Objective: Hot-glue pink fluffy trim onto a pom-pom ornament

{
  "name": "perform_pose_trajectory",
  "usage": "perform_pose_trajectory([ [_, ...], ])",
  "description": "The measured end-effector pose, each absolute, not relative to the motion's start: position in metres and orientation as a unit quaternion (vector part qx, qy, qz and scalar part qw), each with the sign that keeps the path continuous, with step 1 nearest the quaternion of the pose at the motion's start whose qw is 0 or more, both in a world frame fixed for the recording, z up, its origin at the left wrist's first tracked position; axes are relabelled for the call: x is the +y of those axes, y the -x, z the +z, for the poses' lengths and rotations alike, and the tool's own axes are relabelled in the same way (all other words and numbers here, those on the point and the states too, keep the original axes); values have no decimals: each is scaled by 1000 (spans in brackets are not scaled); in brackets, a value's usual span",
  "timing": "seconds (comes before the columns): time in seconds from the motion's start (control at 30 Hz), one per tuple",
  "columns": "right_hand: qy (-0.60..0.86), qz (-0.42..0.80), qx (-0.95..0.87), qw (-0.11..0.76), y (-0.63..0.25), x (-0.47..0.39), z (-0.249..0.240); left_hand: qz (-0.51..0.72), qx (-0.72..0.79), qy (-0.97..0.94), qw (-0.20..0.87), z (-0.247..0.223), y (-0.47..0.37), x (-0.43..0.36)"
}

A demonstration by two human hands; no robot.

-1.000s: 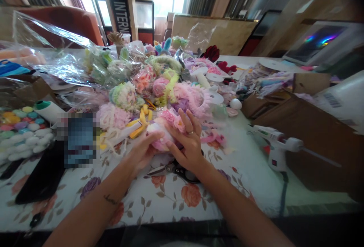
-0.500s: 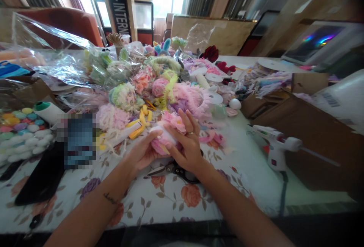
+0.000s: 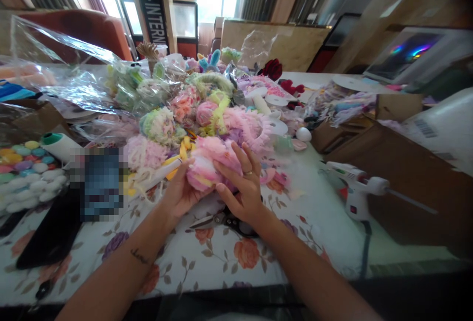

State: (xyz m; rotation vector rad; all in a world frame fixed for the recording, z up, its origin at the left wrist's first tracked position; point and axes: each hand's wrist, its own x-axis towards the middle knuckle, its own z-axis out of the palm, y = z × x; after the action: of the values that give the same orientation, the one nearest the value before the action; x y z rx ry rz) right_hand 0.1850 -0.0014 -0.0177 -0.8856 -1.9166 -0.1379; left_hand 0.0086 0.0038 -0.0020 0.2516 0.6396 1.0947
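Observation:
Between my hands is a round, soft pink ball (image 3: pixel 201 169) with a pale patch and ruffled pink trim (image 3: pixel 216 148) on its far side. My left hand (image 3: pixel 181 190) grips it from the left and below, thumb near its front. My right hand (image 3: pixel 242 180), with a ring on one finger, rests against its right side, fingers spread partly over the trim. Beneath the hands, black-handled scissors (image 3: pixel 232 223) lie on the flowered cloth (image 3: pixel 199 262), partly covered by my right hand. Just beyond the ball are a yellow ribbon (image 3: pixel 185 148) and a white roll (image 3: pixel 160 176).
Yarn, lace and plastic-wrapped trims (image 3: pixel 158 89) heap up at the back. A white glue gun (image 3: pixel 356 188) stands at the right, before a cardboard box (image 3: pixel 402 178). Colored pompoms (image 3: pixel 33 178), a blurred-out rectangle (image 3: pixel 101 183) and a black flat object (image 3: pixel 48 237) lie at left.
The pink ball has turned in my hands and shifted slightly left, showing more ruffled trim. My left hand has moved a little leftward, while my right hand has hardly moved.

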Motion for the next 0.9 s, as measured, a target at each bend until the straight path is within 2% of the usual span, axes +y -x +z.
perform_pose_trajectory([
  [0.4, 370, -52, -786, 493, -184, -3, -17, 477, 300, -141, 814, -6, -8, 3],
  [0.73, 357, -54, -758, 543, -188, -2, -13, 545, 295, -143, 772, 3, -1, 8],
  [0.9, 361, 42, -716, 597, -182, -8, -1, 581, 333, -164, 724, -1, -4, 9],
])
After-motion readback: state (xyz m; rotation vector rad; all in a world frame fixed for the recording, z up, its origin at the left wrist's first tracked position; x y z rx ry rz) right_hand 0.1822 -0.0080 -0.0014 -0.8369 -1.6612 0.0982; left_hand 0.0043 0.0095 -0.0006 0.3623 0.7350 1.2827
